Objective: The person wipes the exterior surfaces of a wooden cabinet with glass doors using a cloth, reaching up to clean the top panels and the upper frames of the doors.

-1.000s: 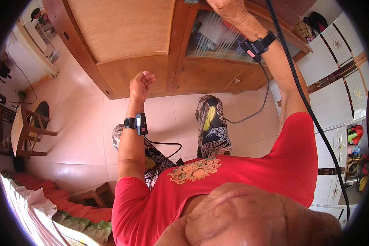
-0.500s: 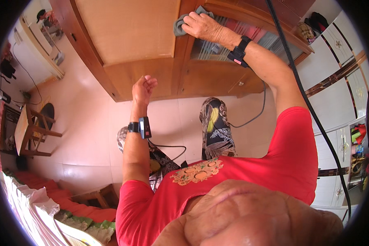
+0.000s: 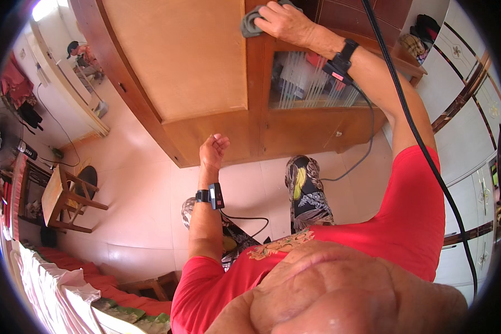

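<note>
Holds a grey cloth (image 3: 251,23) under the right hand (image 3: 286,25), with bent fingers closed over its folds, against the upright of a wooden cabinet (image 3: 256,92), at the edge of the tan panel (image 3: 178,55) and above the striped glass pane (image 3: 303,83). Holds the left hand (image 3: 214,150) lower, half open and apparently empty, with loosely curled fingers, before the cabinet's lower part. Includes a wooden stool (image 3: 54,195) at left and a black cable (image 3: 396,80) across the right forearm.

Right hand (image 3: 286,25) holding grey cloth (image 3: 251,23), wooden cabinet (image 3: 178,61)
</note>
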`<state>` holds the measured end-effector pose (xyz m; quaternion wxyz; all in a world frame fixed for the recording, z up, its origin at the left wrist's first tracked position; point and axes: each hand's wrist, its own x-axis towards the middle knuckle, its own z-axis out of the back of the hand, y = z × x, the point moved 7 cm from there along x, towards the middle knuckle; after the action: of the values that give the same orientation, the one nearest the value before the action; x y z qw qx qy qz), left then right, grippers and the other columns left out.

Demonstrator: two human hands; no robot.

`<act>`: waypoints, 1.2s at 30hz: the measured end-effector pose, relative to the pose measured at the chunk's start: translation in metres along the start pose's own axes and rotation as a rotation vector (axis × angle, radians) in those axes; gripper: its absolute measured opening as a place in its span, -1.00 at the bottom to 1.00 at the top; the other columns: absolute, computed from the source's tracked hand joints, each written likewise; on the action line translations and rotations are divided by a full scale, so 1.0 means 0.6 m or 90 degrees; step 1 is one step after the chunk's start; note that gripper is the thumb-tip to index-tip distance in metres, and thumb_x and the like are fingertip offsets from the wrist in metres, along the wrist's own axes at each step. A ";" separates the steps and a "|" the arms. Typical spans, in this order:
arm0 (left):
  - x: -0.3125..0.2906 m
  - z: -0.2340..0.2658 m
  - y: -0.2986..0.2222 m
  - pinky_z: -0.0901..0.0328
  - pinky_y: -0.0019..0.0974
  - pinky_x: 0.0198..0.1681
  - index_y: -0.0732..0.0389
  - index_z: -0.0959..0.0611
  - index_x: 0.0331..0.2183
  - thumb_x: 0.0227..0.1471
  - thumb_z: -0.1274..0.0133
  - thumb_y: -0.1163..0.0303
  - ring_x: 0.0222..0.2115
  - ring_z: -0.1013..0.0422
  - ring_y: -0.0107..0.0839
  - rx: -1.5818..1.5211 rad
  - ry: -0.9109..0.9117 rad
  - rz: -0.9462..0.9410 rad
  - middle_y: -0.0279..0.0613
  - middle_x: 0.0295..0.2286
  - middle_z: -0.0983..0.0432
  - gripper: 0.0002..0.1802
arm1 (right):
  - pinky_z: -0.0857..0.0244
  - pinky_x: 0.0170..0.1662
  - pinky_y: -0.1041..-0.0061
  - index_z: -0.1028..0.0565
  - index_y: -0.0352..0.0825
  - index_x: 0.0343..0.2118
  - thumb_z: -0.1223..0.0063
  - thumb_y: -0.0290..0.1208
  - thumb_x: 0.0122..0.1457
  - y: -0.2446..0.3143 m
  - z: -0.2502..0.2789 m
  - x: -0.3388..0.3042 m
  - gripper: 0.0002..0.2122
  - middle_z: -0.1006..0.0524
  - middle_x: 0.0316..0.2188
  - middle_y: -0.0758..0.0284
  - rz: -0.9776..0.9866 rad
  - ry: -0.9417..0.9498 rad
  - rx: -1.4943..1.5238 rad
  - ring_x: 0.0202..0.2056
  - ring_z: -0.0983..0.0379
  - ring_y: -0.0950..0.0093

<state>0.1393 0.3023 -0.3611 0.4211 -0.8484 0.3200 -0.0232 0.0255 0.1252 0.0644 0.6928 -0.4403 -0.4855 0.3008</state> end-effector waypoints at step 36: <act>-0.031 -0.027 -0.047 -0.27 -0.47 -0.43 0.12 -0.51 -0.30 0.25 0.22 0.15 -0.39 -0.52 -0.37 -0.014 -0.011 0.004 -0.19 -0.41 -0.60 -0.70 | -0.33 -0.49 0.27 -0.37 -0.23 -0.56 0.02 -0.45 0.07 -0.327 0.053 0.188 -0.89 -0.34 -0.60 0.25 -0.174 0.012 -0.273 -0.47 -0.40 0.25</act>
<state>0.1344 0.3140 -0.3259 0.4144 -0.8523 0.3190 -0.0110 0.0324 0.1458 0.2916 0.6222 -0.5104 -0.5866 0.0903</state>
